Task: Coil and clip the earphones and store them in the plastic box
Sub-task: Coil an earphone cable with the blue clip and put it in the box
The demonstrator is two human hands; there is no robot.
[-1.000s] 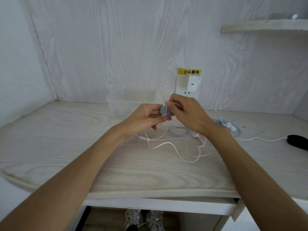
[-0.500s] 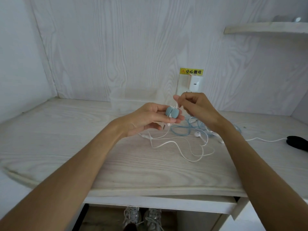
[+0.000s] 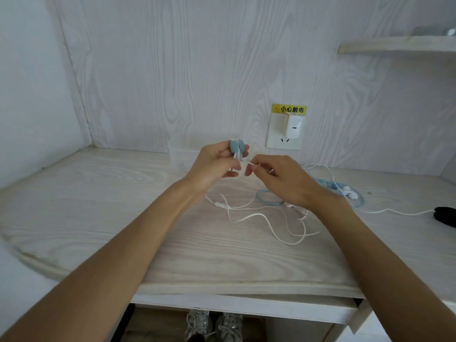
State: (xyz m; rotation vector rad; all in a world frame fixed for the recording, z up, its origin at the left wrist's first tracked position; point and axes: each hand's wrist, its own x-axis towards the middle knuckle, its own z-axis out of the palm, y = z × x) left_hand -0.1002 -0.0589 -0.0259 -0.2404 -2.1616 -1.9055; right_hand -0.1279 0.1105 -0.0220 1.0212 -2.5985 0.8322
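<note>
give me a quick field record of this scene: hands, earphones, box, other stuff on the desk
left hand: holds blue cable clip with white cord in it
right hand: pinches white earphone cord beside the clip
white earphones: mostly loose on desk
plastic box: by wall, behind left hand
blue earphones: lying on desk, right
charger: plugged into wall socket

One warning label is the only readable text.
A yellow rectangular sticker (image 3: 289,109) on the pale wood-grain wall, just above the white wall socket plate (image 3: 283,141), carries a small triangular hazard sign followed by the black Chinese characters 小心触电. The white plug-in charger block (image 3: 293,125) under it shows only a small dark mark, too small to read.
</note>
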